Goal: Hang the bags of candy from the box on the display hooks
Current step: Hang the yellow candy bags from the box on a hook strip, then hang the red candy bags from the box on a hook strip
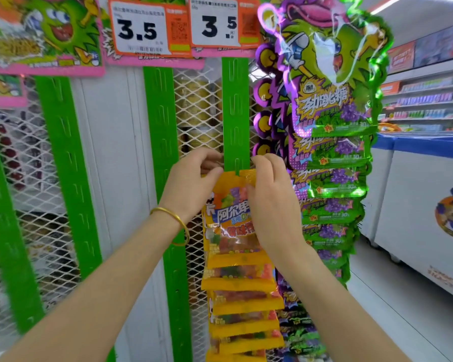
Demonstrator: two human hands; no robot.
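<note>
Both hands are up at the rightmost of four green plastic strips, a flat slotted strip [235,108]. The left hand [191,184], with a thin gold bracelet [173,215] at its wrist, pinches the top left corner of a crinkly orange bag [230,218]. The right hand [270,194] pinches the top right corner, fingers curled tight on the film. The bag's top edge lies against the strip. Below it hang at least five more orange bags [243,304], overlapped like shingles. Beside them is a column of glossy green foil bags [335,105]. White diamond mesh [194,105] backs the strips, and two price tags [139,30] read 3.5.
</note>
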